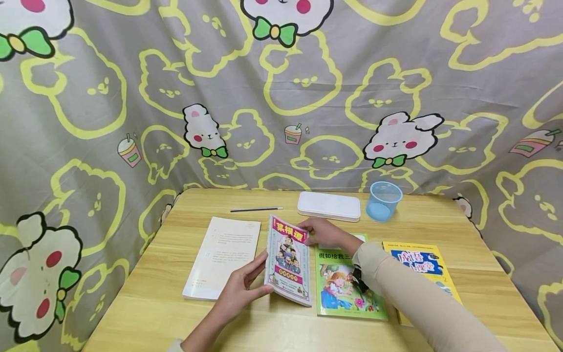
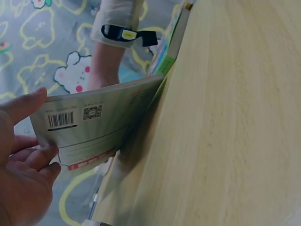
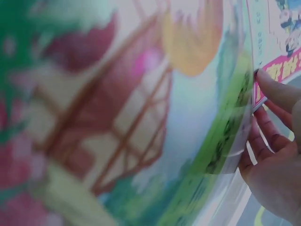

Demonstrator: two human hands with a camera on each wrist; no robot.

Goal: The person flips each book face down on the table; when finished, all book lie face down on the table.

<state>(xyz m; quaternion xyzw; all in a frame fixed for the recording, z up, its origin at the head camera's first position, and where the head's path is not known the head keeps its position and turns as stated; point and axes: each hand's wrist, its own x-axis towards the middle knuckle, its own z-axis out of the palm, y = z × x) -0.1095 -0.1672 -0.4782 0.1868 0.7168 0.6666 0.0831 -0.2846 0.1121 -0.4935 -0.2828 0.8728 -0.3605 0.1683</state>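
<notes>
A thin book (image 1: 289, 261) with a pink title band and cartoon figures stands tilted up off the table in the head view. My left hand (image 1: 241, 289) grips its left edge low down, thumb in front. At the upper right corner, my right hand (image 1: 323, 231) pinches the cover between thumb and fingers. The left wrist view shows the book's back cover (image 2: 101, 120) with a barcode, the left fingers (image 2: 40, 162) against it. In the right wrist view the right thumb (image 3: 277, 89) lies on the front; a blurred green book fills much of that view.
Left of the hands lies a pale book (image 1: 224, 256), face printed with text. A green book (image 1: 347, 293) and a yellow book (image 1: 422, 264) lie at right, partly under the right arm. Behind are a pencil (image 1: 255, 209), a white case (image 1: 329, 206) and a blue cup (image 1: 384, 201).
</notes>
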